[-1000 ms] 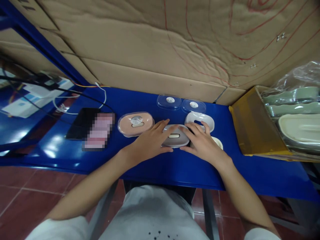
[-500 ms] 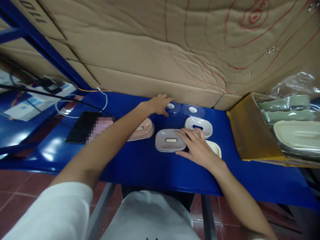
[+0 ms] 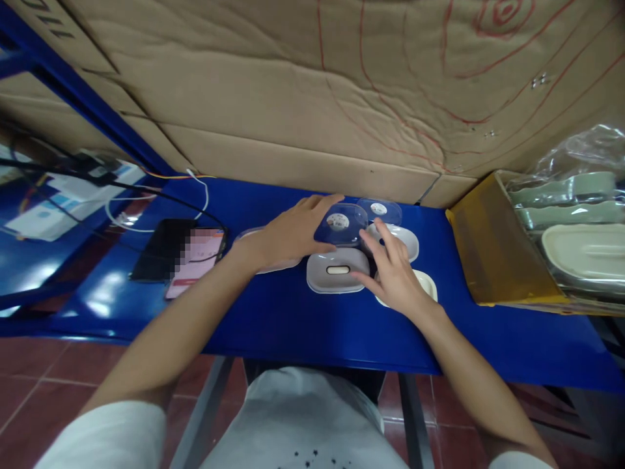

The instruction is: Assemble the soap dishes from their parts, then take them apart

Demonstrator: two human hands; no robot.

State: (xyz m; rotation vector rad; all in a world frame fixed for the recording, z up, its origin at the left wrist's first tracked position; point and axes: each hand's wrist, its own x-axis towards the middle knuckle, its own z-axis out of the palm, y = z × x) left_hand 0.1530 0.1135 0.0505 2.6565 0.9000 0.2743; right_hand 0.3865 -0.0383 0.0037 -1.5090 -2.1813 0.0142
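My left hand (image 3: 297, 228) grips a clear oval plastic lid (image 3: 349, 236) with a round white label, its fingers along the far edge and its thumb at the near edge. The lid is over the back rim of a grey oval soap dish (image 3: 325, 281) with a cream slot in its middle. At the lid's right end is my right hand (image 3: 393, 267), fingers spread, holding nothing; its thumb reaches over the grey dish. Behind that hand a white oval dish (image 3: 407, 244) shows partly, and beside its wrist a cream dish (image 3: 430, 285). My left hand largely covers a pink dish (image 3: 280, 266).
Another clear lid (image 3: 393, 212) with a label lies at the back. On the right stands a cardboard box (image 3: 469, 251) with green and cream dishes in plastic. A phone (image 3: 200, 257), a black flat object (image 3: 159, 251) and cables are on the left. A cardboard sheet (image 3: 244, 91) walls the back.
My left hand has brought the clear lid from the back of the table toward me, over the grey dish's rear. My right hand has lifted off the grey dish and spread its fingers.
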